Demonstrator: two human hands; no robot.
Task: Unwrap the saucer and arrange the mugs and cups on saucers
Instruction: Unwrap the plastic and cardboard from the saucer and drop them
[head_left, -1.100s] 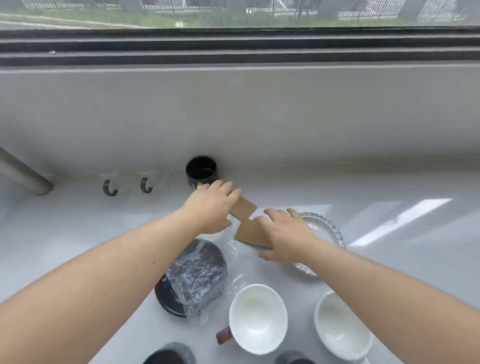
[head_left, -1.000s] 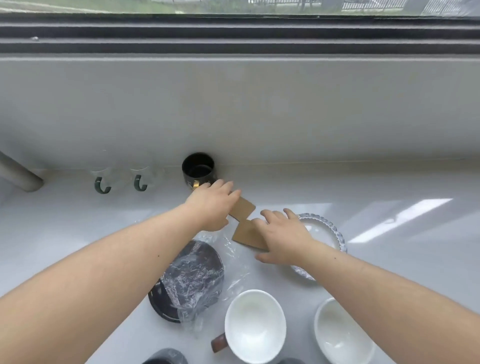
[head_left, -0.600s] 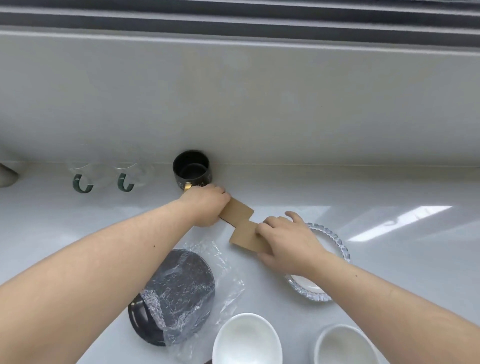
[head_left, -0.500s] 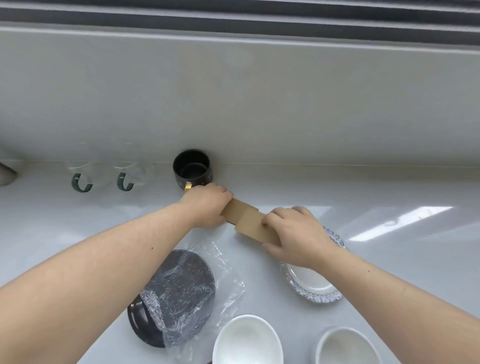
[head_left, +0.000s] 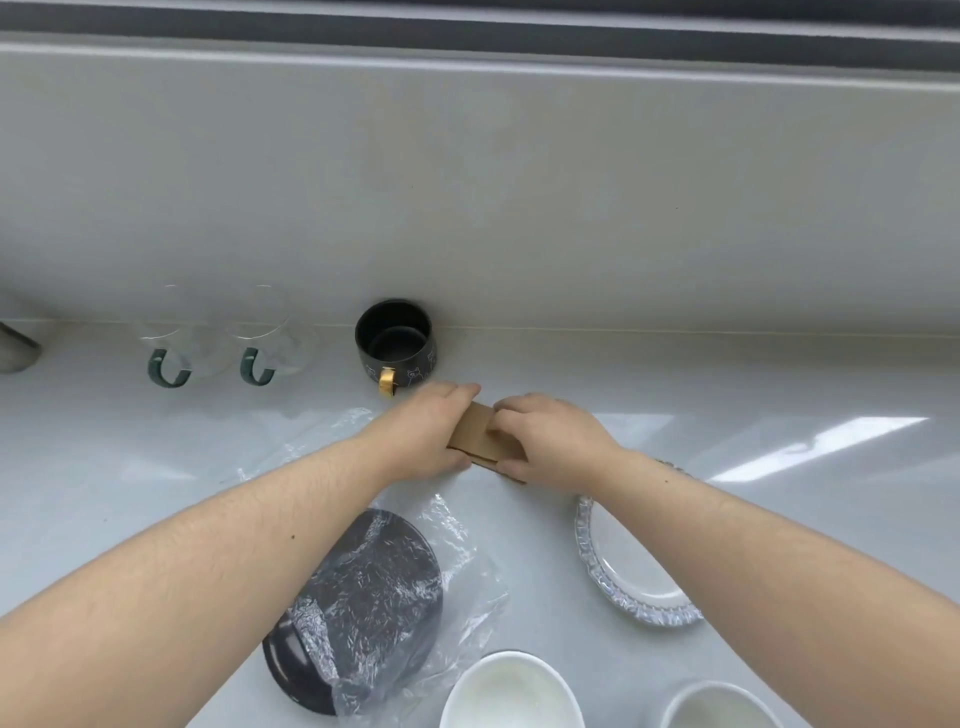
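My left hand (head_left: 423, 434) and my right hand (head_left: 553, 441) meet over brown cardboard pieces (head_left: 474, 434) on the white counter, both gripping them so they lie stacked. A black saucer (head_left: 363, 603) half covered in clear plastic wrap (head_left: 457, 587) lies below my left forearm. A clear-rimmed glass saucer (head_left: 623, 571) sits under my right forearm. A black mug with a gold handle (head_left: 396, 345) stands by the back wall. Two white cups (head_left: 511, 693) (head_left: 719, 709) sit at the bottom edge.
Two clear glass cups with green handles (head_left: 171, 353) (head_left: 265, 348) stand at the back left. A grey cylinder end (head_left: 13, 351) pokes in at the far left. The grey wall (head_left: 519, 197) rises right behind the counter.
My hands have slid the two cardboard pieces together so they overlap into one stack. The view has tilted down and closer; the window has left the frame.
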